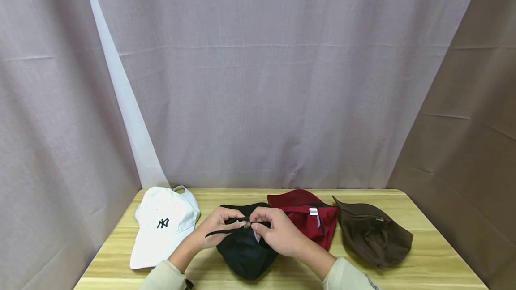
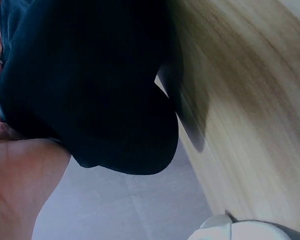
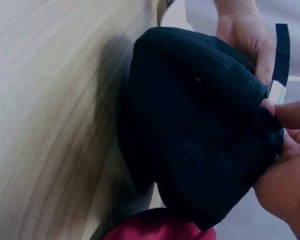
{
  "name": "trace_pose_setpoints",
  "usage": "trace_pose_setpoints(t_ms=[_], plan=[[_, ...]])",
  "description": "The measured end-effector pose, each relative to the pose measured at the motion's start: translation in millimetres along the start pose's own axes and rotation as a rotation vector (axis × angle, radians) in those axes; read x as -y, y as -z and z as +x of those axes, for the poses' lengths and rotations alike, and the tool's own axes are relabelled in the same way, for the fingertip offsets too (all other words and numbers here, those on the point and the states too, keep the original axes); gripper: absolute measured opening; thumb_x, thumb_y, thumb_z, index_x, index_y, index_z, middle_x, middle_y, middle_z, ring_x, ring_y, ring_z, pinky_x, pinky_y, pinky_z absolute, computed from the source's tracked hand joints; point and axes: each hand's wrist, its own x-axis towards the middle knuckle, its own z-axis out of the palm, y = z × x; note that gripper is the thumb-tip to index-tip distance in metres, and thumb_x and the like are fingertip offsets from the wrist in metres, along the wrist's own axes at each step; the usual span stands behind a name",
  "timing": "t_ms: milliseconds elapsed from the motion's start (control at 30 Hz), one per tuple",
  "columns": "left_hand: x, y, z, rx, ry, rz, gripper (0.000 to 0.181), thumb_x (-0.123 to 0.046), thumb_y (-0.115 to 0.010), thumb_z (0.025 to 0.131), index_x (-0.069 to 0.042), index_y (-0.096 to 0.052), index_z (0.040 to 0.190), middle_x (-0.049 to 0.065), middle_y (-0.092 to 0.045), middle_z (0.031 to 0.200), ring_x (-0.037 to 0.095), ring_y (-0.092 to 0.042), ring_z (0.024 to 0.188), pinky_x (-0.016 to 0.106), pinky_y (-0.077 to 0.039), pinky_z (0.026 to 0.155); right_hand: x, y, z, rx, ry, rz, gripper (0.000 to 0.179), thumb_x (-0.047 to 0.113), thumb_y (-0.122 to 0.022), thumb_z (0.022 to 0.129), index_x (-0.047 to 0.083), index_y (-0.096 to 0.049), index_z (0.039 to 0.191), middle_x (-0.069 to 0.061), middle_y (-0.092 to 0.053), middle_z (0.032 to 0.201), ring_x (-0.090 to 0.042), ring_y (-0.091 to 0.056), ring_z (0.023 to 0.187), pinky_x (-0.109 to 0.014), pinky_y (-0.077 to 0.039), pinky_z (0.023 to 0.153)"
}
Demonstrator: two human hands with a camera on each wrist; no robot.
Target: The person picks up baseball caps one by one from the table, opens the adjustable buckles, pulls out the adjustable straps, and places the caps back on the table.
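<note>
A black cap (image 1: pixel 247 256) is held up between both hands over the middle of the table's near part, its crown toward the person. My left hand (image 1: pixel 213 229) pinches the cap's back strap beside a metal buckle (image 3: pixel 276 92). From the other side, my right hand (image 1: pixel 280 232) grips the strap at the buckle between thumb and fingers. The loose strap end (image 3: pixel 282 47) sticks out past the buckle. In the left wrist view the black cap (image 2: pixel 100 85) hides most of the left fingers.
A white cap (image 1: pixel 167 223) with a dark logo lies on the wooden table (image 1: pixel 435 254) at left. Just right of the black cap lies a dark red cap (image 1: pixel 308 225), inside partly showing. Farther right is a brown cap (image 1: pixel 375 236). Grey curtains (image 1: pixel 282 79) hang behind.
</note>
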Motion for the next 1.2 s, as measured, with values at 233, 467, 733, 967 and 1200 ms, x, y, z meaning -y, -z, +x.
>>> trace_pose_setpoints(t_ms=[233, 467, 733, 967, 1200], plan=[[-0.3, 2.0, 0.0, 0.014, -0.035, -0.038, 0.015, -0.008, -0.064, 0.104, 0.001, -0.077, 0.101, 0.014, -0.071, 0.086, -0.003, -0.059, 0.083, 0.018, -0.051, 0.078, 3.7, 3.9, -0.7, -0.012, -0.037, 0.056, 0.012, 0.005, -0.067, 0.101, 0.011, -0.077, 0.102, -0.012, -0.069, 0.078, -0.006, -0.06, 0.074, -0.024, -0.048, 0.073], [2.2, 3.6, -1.9, 0.012, -0.016, -0.077, 0.016, -0.009, -0.063, 0.105, 0.001, -0.076, 0.102, 0.007, -0.068, 0.087, -0.001, -0.058, 0.083, 0.019, -0.05, 0.078, 5.3, 5.2, 0.1, -0.012, -0.027, 0.065, 0.013, 0.004, -0.066, 0.101, 0.009, -0.077, 0.101, -0.012, -0.066, 0.077, -0.006, -0.059, 0.074, -0.024, -0.048, 0.073], [3.7, 3.3, -1.8, 0.002, -0.024, -0.052, 0.015, -0.008, -0.064, 0.104, -0.001, -0.077, 0.101, 0.008, -0.07, 0.087, -0.002, -0.059, 0.083, 0.018, -0.051, 0.079, 2.0, 4.2, 0.5, -0.003, 0.007, 0.029, 0.011, 0.005, -0.066, 0.101, 0.012, -0.075, 0.1, -0.01, -0.07, 0.081, -0.005, -0.061, 0.077, -0.024, -0.05, 0.075], [0.9, 3.1, -3.3, -0.005, -0.011, -0.053, 0.015, -0.009, -0.065, 0.104, 0.0, -0.077, 0.102, 0.008, -0.073, 0.091, -0.002, -0.061, 0.085, 0.019, -0.052, 0.081, 8.2, 1.0, -0.8, -0.015, 0.005, -0.068, 0.009, 0.016, -0.071, 0.102, 0.02, -0.072, 0.094, 0.003, -0.072, 0.083, -0.003, -0.06, 0.073, -0.023, -0.048, 0.066], [4.3, 0.2, -3.1, -0.011, -0.034, -0.058, 0.015, -0.008, -0.064, 0.104, -0.001, -0.076, 0.099, 0.014, -0.072, 0.088, -0.002, -0.06, 0.084, 0.02, -0.053, 0.081, 12.0, -0.6, -1.4, -0.021, -0.008, -0.06, 0.013, 0.012, -0.069, 0.102, 0.018, -0.074, 0.091, 0.001, -0.07, 0.074, -0.004, -0.061, 0.066, -0.022, -0.048, 0.06]])
